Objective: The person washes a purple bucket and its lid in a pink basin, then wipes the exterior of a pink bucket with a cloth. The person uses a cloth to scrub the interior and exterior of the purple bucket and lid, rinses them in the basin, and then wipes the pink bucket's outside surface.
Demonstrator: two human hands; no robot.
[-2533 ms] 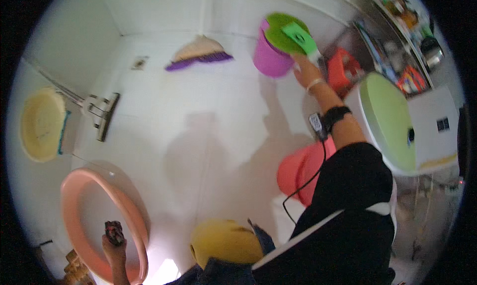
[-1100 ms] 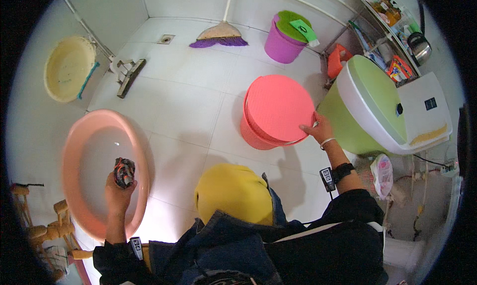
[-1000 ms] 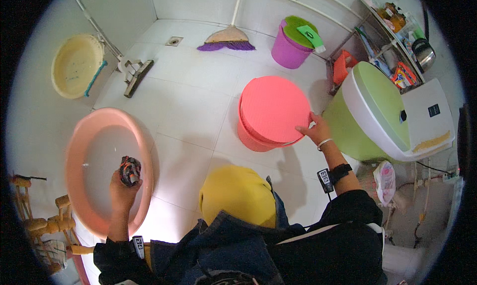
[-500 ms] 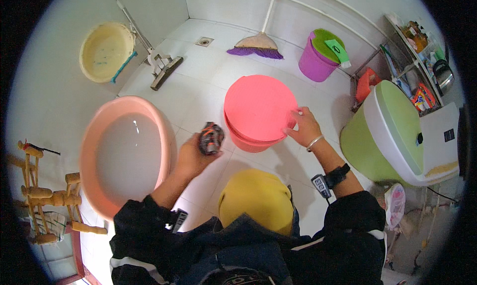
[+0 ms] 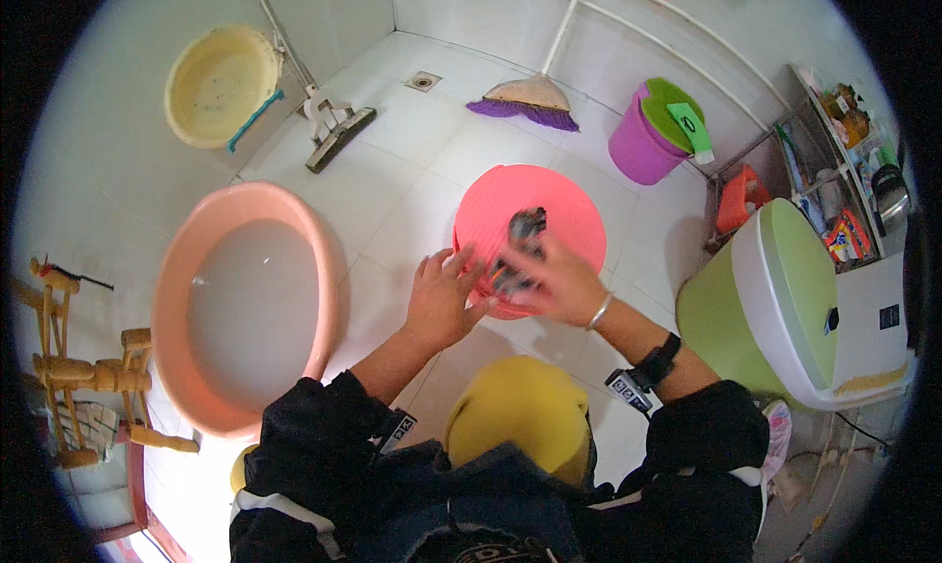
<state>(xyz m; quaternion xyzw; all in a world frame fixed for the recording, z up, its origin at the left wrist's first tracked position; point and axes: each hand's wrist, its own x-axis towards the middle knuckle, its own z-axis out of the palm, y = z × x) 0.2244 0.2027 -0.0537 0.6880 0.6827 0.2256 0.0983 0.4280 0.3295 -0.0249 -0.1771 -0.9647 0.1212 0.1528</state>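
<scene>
A dark bundle with orange marks (image 5: 528, 225), its kind unclear, is over the pink lid (image 5: 559, 195) of a round pink bucket in front of me. My right hand (image 5: 561, 280), smeared by motion, overlaps the bundle with its fingers spread; its grip on it cannot be made out. At the near left of the lid is my left hand (image 5: 444, 293), fingers apart and slightly bent, with nothing seen in them. Whether the bundle touches the lid is unclear. The bucket's body is mostly hidden by the lid and hands.
A large peach tub (image 5: 167, 298) holding cloudy water stands at left. Right of me is a green and white bin-shaped appliance (image 5: 721, 303). Before my body sits a yellow rounded object (image 5: 520, 406). Farther off are a broom (image 5: 530, 97), a squeeze mop (image 5: 339, 136) and a purple bucket (image 5: 643, 141).
The dark bundle has gone from my left hand to above the lid. My right hand has moved left from the lid's edge; my left hand has moved right. The view has shifted slightly.
</scene>
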